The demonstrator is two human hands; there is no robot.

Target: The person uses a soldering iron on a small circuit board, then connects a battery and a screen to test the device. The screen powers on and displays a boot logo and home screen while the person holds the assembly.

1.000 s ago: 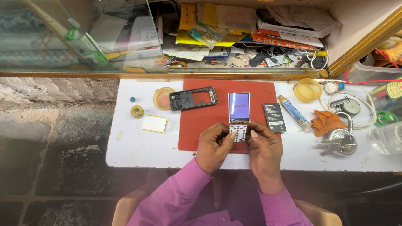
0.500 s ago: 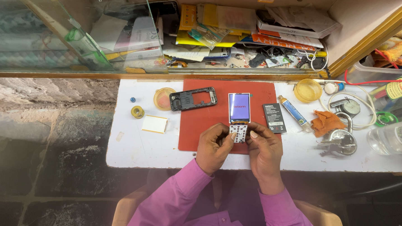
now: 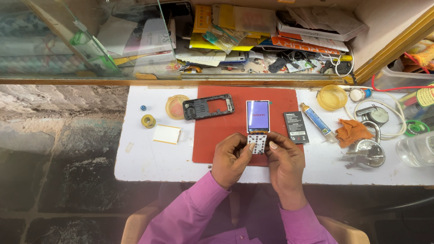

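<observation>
left hand; right hand | still gripping keypad phone; unmoved

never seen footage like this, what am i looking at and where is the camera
The camera sits on a person's head and looks straight down, so the pink sleeves at the bottom are their own arms. There is no machine here, only two bare hands. The left hand and right hand together hold the keypad end of an opened phone, whose lit screen lies on a red mat. On that mat also lie a black phone frame and a battery. Beside it on the white table are a glue tube, an orange cloth and keys.
</observation>
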